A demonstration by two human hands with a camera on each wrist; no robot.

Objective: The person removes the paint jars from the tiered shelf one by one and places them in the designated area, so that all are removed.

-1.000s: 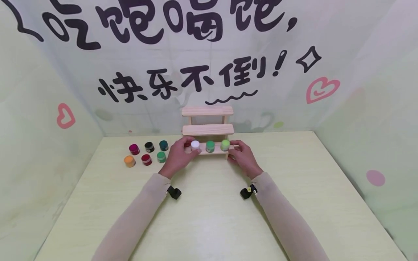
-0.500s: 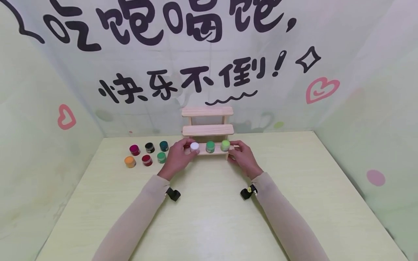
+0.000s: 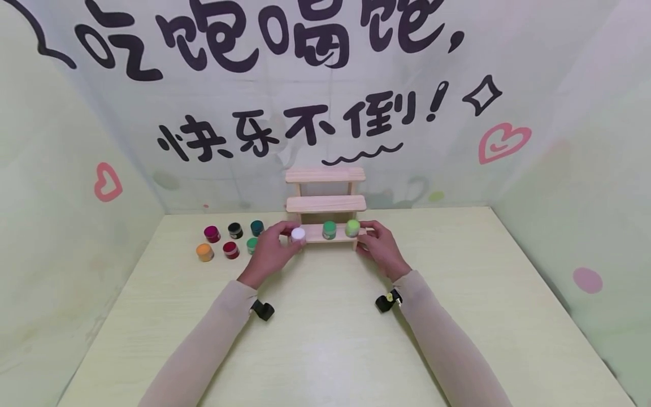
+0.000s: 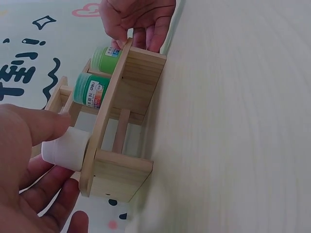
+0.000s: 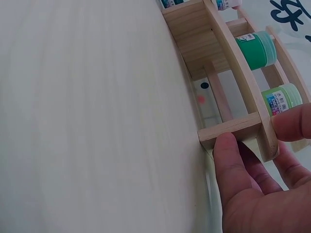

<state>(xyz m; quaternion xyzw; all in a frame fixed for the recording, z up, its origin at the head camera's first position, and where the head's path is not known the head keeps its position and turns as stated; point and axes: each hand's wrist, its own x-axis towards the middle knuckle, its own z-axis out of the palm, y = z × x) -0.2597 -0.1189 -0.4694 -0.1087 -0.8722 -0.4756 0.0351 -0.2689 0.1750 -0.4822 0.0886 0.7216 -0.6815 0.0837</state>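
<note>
A three-tier wooden stand (image 3: 325,203) stands by the back wall. At the left end of its lowest shelf, my left hand (image 3: 272,249) pinches a white paint jar (image 4: 65,148) between thumb and fingers; the jar's base meets the shelf board. A green paint jar (image 3: 329,230) sits near the shelf's middle, with a light green paint jar (image 3: 352,228) to its right. My right hand (image 3: 382,249) grips the stand's right end. In the right wrist view the thumb lies on the shelf's edge beside the light green jar and a fingertip presses the leg.
Left of the stand, several paint jars stand in two rows on the pale table (image 3: 325,339): orange (image 3: 205,252), dark red (image 3: 231,250), magenta (image 3: 211,234), black (image 3: 235,230), teal (image 3: 256,228) and a partly hidden green one (image 3: 252,245). A printed cloth (image 3: 325,130) hangs behind.
My left hand has moved left along the lowest shelf with the white paint jar, widening its gap from the green jar. The right hand keeps its place on the stand.
</note>
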